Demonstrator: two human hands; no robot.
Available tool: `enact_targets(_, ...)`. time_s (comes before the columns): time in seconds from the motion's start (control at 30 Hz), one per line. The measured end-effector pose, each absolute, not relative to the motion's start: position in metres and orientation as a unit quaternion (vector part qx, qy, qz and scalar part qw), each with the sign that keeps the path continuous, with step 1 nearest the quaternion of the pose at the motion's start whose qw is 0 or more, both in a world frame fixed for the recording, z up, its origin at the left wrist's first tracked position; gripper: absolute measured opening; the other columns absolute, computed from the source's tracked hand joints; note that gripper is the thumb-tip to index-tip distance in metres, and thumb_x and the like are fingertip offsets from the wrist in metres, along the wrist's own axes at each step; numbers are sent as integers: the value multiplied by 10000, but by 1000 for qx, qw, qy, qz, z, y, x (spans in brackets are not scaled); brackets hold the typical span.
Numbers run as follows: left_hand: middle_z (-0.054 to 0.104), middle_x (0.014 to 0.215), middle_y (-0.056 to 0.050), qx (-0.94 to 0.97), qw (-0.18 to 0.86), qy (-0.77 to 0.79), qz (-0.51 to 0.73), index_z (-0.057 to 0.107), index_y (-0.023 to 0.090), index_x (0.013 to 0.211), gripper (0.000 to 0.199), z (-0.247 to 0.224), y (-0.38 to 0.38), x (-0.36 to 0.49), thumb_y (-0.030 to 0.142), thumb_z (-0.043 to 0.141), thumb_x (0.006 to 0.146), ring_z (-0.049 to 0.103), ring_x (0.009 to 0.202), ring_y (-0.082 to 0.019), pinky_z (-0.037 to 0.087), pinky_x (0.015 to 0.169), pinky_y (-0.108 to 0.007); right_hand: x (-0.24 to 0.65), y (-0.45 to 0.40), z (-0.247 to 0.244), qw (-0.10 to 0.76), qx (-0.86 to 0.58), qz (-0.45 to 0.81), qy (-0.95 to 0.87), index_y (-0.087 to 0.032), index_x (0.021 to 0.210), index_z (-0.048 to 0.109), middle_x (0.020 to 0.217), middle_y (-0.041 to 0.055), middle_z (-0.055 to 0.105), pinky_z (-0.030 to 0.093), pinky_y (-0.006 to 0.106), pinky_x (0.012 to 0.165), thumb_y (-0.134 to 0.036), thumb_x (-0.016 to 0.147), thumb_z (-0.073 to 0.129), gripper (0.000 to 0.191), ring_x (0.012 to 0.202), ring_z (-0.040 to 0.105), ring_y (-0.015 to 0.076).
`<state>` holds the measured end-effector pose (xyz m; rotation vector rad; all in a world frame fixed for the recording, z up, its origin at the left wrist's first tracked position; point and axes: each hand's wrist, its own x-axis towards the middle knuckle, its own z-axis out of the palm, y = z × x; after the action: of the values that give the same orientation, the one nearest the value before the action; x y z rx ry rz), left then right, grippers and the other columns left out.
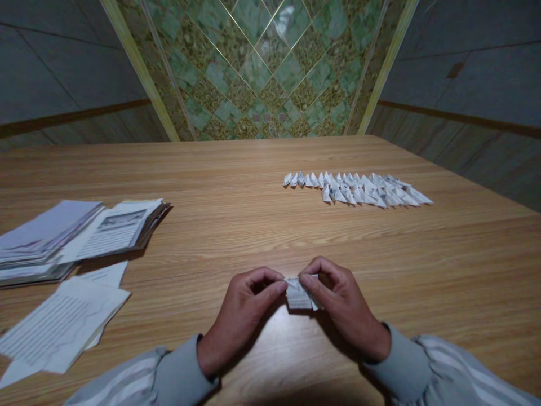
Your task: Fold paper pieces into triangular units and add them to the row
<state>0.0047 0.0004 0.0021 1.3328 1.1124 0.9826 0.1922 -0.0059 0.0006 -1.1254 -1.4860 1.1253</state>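
Observation:
A small folded piece of printed paper [299, 297] is held between both hands, just above the wooden table [220, 225]. My left hand [245, 307] pinches its upper left corner between thumb and index finger. On the other side, my right hand [340, 304] grips the paper's right part, with the thumb lying across its front. The curled fingers hide some of the folds. Beyond the hands, at the back right, several small folded white paper pieces [359, 190] stand close together in rows.
At the left lies a thick stack of papers [51, 225], beside an open printed booklet [114, 231]. Nearer to me, loose printed sheets [63, 321] overlap on the table. A tiled wall [262, 73] rises behind the table's far edge.

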Motion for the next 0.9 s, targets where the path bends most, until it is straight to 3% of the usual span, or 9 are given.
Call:
enact_targets(0.2, 680, 751, -24, 508, 615, 434, 418, 708, 157, 836, 178, 2, -4, 11, 333, 730, 818, 584, 674, -145, 453, 623, -244, 188, -4, -1, 504, -451, 506, -535, -188, 754, 614, 667, -13, 624, 451, 246, 552, -464, 871, 697, 311, 600, 562, 133)
enact_targets(0.4, 692, 680, -38, 512, 616, 433, 413, 701, 140, 773, 227, -1, -5, 12, 347, 686, 863, 579, 608, -132, 421, 566, -230, 187, -5, -1, 510, -438, 540, -507, -198, 797, 614, 674, -13, 638, 463, 249, 532, -484, 871, 692, 306, 585, 584, 136)
enact_targets(0.5, 682, 663, -29, 509, 597, 450, 428, 690, 140, 816, 216, -3, -4, 10, 347, 681, 877, 589, 596, -136, 440, 557, -235, 186, -4, -2, 492, -427, 557, -516, -198, 881, 645, 749, 0, 664, 478, 271, 595, -483, 859, 709, 293, 664, 606, 151)
enact_targets(0.63, 702, 724, -29, 486, 602, 448, 448, 697, 146, 891, 186, -3, -3, 10, 330, 699, 862, 629, 644, -146, 484, 602, -249, 188, -2, -3, 489, -425, 560, -516, -180, 801, 650, 778, 13, 666, 471, 303, 689, -454, 841, 739, 291, 737, 601, 164)
enact_targets(0.9, 698, 634, -37, 496, 613, 445, 424, 666, 135, 736, 207, -3, -4, 8, 315, 746, 802, 632, 600, -150, 495, 602, -261, 190, -2, -3, 509, -437, 507, -541, -182, 734, 619, 702, -19, 601, 411, 273, 639, -390, 863, 717, 263, 679, 528, 139)
